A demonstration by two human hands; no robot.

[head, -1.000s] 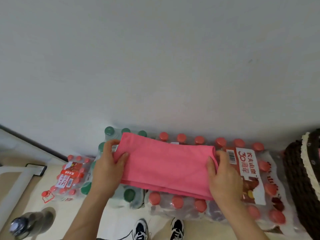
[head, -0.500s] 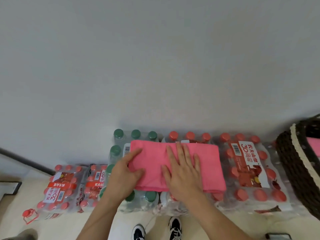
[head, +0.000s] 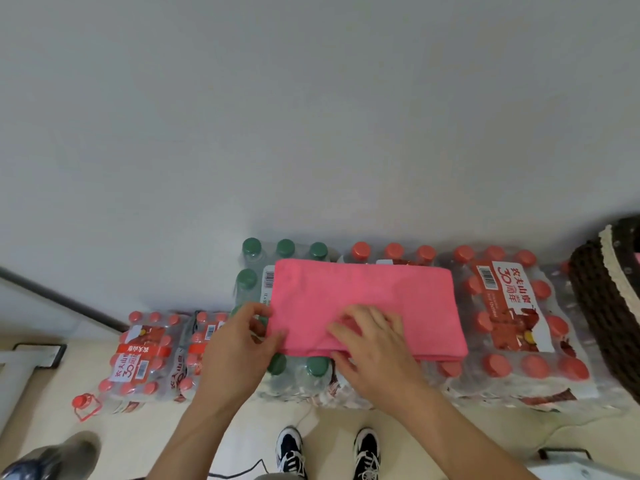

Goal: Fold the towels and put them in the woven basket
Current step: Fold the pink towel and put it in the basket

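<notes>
A pink towel [head: 367,299], folded into a flat rectangle, lies on top of shrink-wrapped packs of bottled water [head: 512,327]. My left hand [head: 239,344] pinches the towel's near left corner between thumb and fingers. My right hand [head: 374,344] grips the towel's near edge at the middle, fingers curled over it. The dark woven basket [head: 602,306] with a cream lining stands at the far right, cut off by the frame edge; a bit of pink shows inside it.
Green-capped bottles [head: 284,247] sit under the towel's left end, against a white wall. Smaller packs of red-capped bottles [head: 149,355] stand lower on the floor at left. My shoes [head: 325,452] and a cable are on the floor below.
Earlier both hands held the towel's ends, then the right hand pressed flat on its middle. Now the right hand has slid to the near edge and the left hand pinches the near left corner.
</notes>
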